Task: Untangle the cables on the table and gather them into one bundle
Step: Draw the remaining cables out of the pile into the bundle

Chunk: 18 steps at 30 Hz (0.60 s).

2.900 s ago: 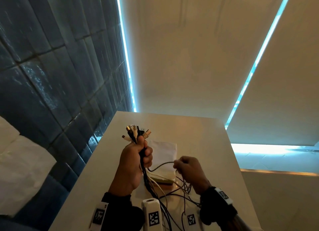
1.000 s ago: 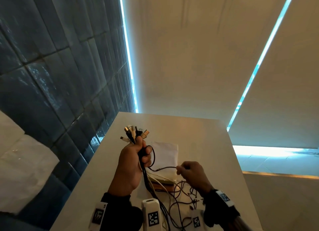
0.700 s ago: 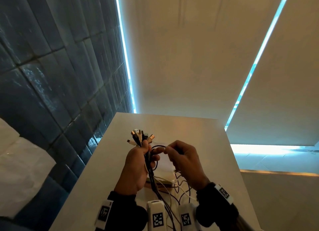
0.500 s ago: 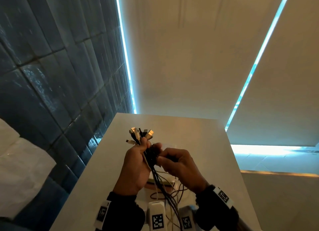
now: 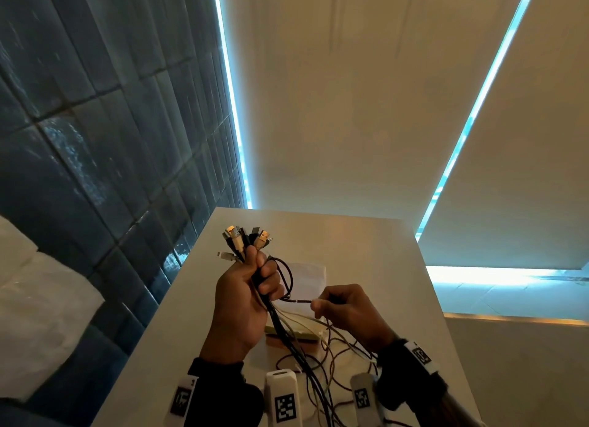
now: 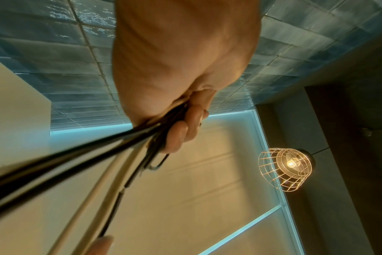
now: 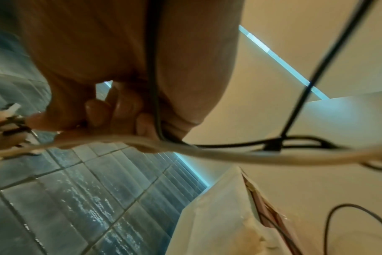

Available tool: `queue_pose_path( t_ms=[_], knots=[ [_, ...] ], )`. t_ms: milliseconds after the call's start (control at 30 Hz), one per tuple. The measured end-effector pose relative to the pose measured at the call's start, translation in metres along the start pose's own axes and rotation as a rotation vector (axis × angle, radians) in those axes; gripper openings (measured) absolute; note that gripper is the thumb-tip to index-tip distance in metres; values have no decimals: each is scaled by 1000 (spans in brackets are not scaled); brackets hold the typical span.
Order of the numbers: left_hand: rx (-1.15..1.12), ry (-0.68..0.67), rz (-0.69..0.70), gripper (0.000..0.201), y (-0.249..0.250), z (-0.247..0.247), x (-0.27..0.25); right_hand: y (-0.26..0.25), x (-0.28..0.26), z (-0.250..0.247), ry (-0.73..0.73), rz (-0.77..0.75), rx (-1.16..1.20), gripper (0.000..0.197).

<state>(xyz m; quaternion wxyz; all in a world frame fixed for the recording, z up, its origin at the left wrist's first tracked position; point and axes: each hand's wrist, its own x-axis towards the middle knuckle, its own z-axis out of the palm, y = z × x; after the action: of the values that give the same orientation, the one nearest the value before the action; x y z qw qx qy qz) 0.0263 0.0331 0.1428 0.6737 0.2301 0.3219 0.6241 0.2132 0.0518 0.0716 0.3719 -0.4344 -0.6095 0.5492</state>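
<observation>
My left hand [image 5: 245, 294] grips a bundle of cables [image 5: 280, 324] upright above the table [image 5: 366, 251], with several plug ends [image 5: 247, 238] fanning out above the fist. In the left wrist view the fingers [image 6: 181, 131] curl round dark and white cables [image 6: 111, 145]. A thin black cable [image 5: 288, 280] loops out of that fist and runs right to my right hand [image 5: 345, 313], which pinches its end between thumb and forefinger. In the right wrist view the fingers [image 7: 120, 107] curl on that cable, blurred. The loose tails [image 5: 331, 353] trail down onto the table between my wrists.
A white paper sheet [image 5: 310, 278] and a flat book-like object [image 5: 299, 332] lie on the table under the cables. A dark tiled wall [image 5: 111, 139] runs along the table's left edge. A caged hanging lamp [image 6: 288, 168] hangs overhead in the left wrist view.
My right hand came up to the left fist with a black cable, tucked it in, then drew back right and down, pulling the cable's end out into a loop. The left hand stayed raised.
</observation>
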Motion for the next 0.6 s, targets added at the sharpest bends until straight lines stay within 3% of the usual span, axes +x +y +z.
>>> queue_pose_path(
  t_ms=[200, 600],
  knots=[
    [62, 28, -13, 34, 2, -1, -2, 28, 2, -3, 14, 69, -78, 29],
    [71, 29, -27, 31, 6, -9, -4, 49, 2, -6, -122, 192, -293, 28]
  ],
)
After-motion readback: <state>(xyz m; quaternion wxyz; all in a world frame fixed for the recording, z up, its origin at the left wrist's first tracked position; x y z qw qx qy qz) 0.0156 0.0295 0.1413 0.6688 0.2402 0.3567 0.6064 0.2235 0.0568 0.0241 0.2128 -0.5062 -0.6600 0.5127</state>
